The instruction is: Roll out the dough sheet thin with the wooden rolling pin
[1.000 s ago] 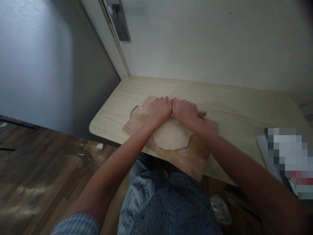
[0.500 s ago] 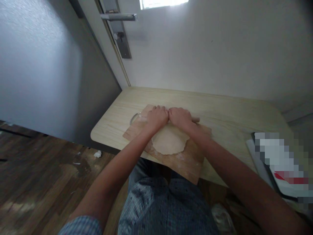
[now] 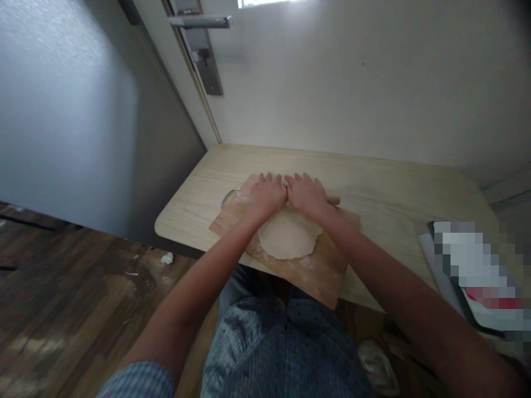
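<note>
A flat, thinly rolled sheet of dough (image 3: 289, 239) lies on a wooden cutting board (image 3: 321, 279) dusted with flour. Across the board's far part runs a wooden rolling pin (image 3: 334, 200); only its right end shows, the rest being under my hands. My left hand (image 3: 269, 193) rests palm down on the pin, its fingers stretched forward and slightly apart. Beside it, thumbs meeting, my right hand (image 3: 306, 192) lies on the pin the same way. The dough's far edge is hidden beneath the hands. A metal handle (image 3: 228, 197) curves from the board's left corner.
The board sits on a pale wooden table (image 3: 394, 188), its near corner overhanging the front edge. At the table's right lies a dark-edged item (image 3: 468, 276), partly blurred out. A door with a lever handle (image 3: 201, 22) stands behind. Crumpled white paper (image 3: 167, 258) lies on the floor.
The fingers of both hands, curled over the rolling pin before, are now stretched forward. The hands have barely shifted, and the dough looks the same.
</note>
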Motion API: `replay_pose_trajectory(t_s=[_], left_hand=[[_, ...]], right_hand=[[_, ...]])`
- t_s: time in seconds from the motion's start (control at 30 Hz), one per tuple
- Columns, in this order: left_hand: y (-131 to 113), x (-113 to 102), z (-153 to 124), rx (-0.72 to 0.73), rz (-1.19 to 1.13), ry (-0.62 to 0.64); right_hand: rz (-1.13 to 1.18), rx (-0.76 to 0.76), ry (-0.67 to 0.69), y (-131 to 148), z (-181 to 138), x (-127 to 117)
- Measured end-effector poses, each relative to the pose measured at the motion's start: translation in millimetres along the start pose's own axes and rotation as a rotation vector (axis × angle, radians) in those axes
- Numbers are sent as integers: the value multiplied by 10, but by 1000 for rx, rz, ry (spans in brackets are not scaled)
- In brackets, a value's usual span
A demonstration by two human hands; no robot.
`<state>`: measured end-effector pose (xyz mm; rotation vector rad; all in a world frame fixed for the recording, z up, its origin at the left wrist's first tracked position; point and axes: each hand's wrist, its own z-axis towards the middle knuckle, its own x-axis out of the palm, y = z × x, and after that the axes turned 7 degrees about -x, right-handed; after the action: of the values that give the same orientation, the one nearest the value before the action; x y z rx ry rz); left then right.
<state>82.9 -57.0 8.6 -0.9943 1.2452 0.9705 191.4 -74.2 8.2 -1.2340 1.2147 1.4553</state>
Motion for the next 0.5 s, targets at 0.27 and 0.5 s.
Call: replay_pose_trajectory(t_s=[0.27, 0.5], left_hand=[[0, 19, -112, 6, 32, -63], [4, 27, -150, 49, 30, -95]], right_hand=[[-24, -28, -83, 28, -100, 67], [-46, -17, -149, 53, -142, 87]])
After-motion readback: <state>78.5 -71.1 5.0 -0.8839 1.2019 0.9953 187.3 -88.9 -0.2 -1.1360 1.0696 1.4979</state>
